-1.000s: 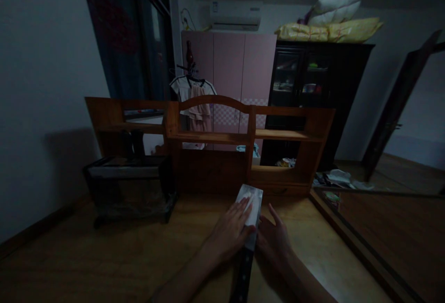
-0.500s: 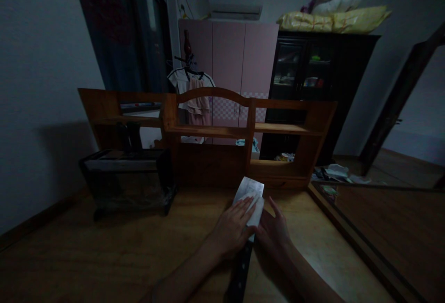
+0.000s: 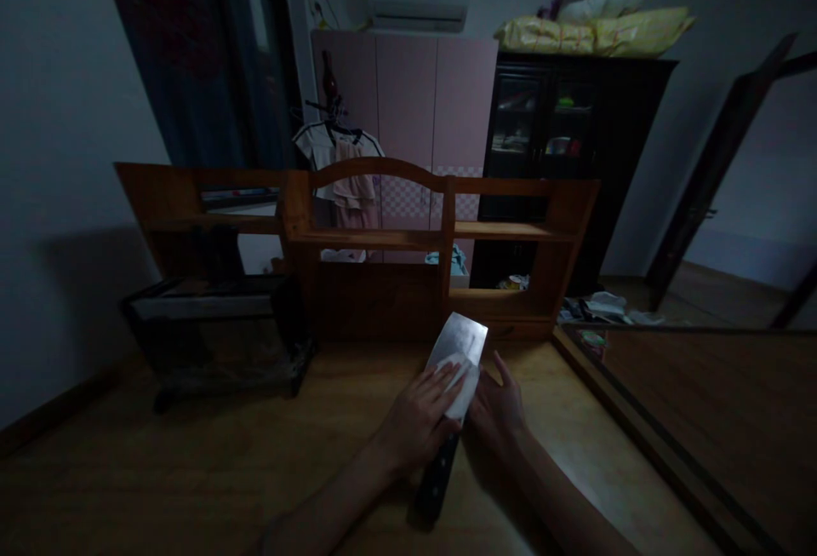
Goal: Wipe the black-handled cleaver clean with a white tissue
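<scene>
A cleaver with a broad steel blade (image 3: 465, 337) and a dark handle (image 3: 436, 479) lies on the wooden desk (image 3: 191, 471), its blade pointing away from me. My left hand (image 3: 414, 420) presses a white cloth (image 3: 460, 381) flat onto the blade, fingers stretched out over it. My right hand (image 3: 501, 407) rests against the blade's right edge with its fingers extended. The room is dim.
A wooden shelf unit (image 3: 383, 241) stands at the desk's back edge. A dark glass tank (image 3: 210, 335) sits at the left. A dark wooden surface (image 3: 702, 403) adjoins on the right. Behind are a pink wardrobe (image 3: 408, 113) and a black cabinet (image 3: 574, 139).
The cloth under my left hand has slid back toward the handle, baring more of the blade's far end. The view has shifted slightly to the right.
</scene>
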The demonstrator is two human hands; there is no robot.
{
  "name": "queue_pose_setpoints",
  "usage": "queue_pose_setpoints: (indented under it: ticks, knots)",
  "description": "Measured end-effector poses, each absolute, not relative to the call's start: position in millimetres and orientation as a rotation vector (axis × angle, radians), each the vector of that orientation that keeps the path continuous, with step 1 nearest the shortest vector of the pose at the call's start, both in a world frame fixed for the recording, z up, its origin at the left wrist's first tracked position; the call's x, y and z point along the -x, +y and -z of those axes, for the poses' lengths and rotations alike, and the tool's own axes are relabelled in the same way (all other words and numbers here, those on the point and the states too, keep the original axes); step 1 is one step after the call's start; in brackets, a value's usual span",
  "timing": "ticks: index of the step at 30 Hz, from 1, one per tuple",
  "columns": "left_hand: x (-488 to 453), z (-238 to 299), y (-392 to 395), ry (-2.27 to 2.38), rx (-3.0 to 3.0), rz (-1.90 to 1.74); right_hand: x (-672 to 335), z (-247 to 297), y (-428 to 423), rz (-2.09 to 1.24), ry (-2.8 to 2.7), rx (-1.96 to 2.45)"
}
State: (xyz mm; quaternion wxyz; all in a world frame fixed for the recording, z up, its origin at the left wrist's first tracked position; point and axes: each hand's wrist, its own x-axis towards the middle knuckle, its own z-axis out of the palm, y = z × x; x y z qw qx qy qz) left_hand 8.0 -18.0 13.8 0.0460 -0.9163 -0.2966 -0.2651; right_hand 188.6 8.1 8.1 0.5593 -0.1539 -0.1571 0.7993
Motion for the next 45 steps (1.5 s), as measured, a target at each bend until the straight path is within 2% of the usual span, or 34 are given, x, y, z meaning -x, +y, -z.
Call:
queue_pose_setpoints:
  ticks: [21, 38, 41, 45]
  knots:
    - [-16, -17, -20, -0.769, 2.874, 0.704, -189, -12, 7, -1.916, -0.275, 0.438]
    - [4, -1, -2, -1.206, 2.506, 0.909, -192, -3, 11, -1.918, -0.416, 0.303]
    - [4, -4, -4, -1.138, 2.561, 0.906, -192, -5, 9, -1.900, -0.432, 0.295]
    - [-3, -14, -15, -0.827, 2.797, 0.773, -193, -11, 7, -1.882, -0.406, 0.334]
